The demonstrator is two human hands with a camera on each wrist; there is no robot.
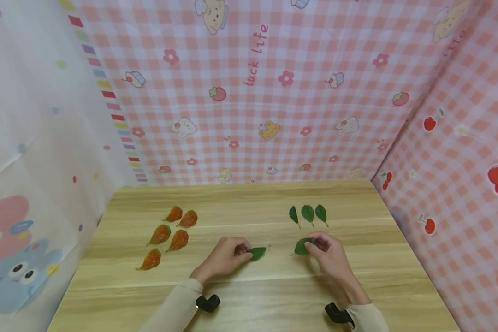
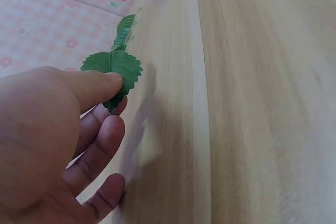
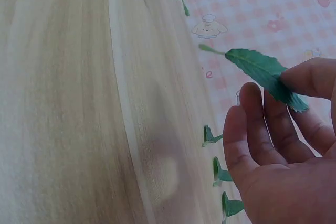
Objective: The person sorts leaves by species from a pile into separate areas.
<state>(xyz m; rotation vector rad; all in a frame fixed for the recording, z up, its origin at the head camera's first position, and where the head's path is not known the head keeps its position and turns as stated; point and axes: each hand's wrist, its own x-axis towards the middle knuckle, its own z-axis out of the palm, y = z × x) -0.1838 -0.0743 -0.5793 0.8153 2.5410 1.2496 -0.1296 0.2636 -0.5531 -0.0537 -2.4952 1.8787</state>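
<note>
Near the middle of the table my left hand (image 1: 226, 258) pinches a green leaf (image 1: 257, 253) between thumb and fingers, its stem pointing right. The left wrist view shows that leaf (image 2: 126, 66) with a toothed edge, the thumb lying across it. My right hand (image 1: 328, 253) pinches a second green leaf (image 1: 302, 246), its stem pointing left. In the right wrist view this leaf (image 3: 257, 66) is held above the table by its tip end, the other fingers loosely bent below. Between the two held leaves there is a gap.
Three green leaves (image 1: 308, 213) lie in a row beyond my right hand. Several orange-red leaves (image 1: 160, 234) lie at the table's left side. The wooden table (image 1: 249, 295) is bordered by a pink checked cloth (image 1: 249, 110) behind and patterned cloths at both sides.
</note>
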